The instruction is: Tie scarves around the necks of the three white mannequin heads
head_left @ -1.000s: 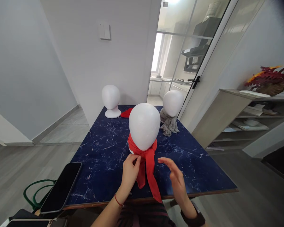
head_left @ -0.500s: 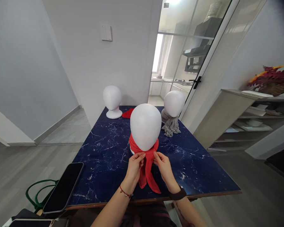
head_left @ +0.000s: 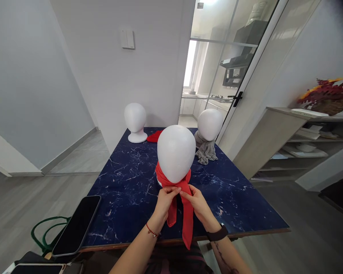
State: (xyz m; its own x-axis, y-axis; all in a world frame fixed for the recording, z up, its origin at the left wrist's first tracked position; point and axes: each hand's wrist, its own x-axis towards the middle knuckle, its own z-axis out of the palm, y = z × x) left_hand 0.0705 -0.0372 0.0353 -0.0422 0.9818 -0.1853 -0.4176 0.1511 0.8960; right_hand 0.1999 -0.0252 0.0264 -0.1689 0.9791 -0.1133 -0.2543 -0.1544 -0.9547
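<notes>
A white foam mannequin head (head_left: 176, 152) stands near the middle of the table, with a red scarf (head_left: 188, 224) wrapped about its neck. Two ends of the scarf hang down at the front, the right one reaching past the table edge. My left hand (head_left: 165, 199) pinches the scarf just below the chin. My right hand (head_left: 197, 201) grips it close by, fingers partly behind the cloth and thumb in front. The two thumbs almost meet. The back of the neck is hidden.
Behind stand a bare foam head (head_left: 135, 120) beside a folded red cloth (head_left: 154, 136), and another foam head (head_left: 210, 123) with a grey scarf (head_left: 206, 150). A smartphone (head_left: 76, 225) lies at the left corner of the blue marbled table (head_left: 125, 182). Shelves (head_left: 291, 140) stand right.
My hands have drawn closer together under the chin. The right scarf end has shifted and now hangs straighter and lower, over the table edge.
</notes>
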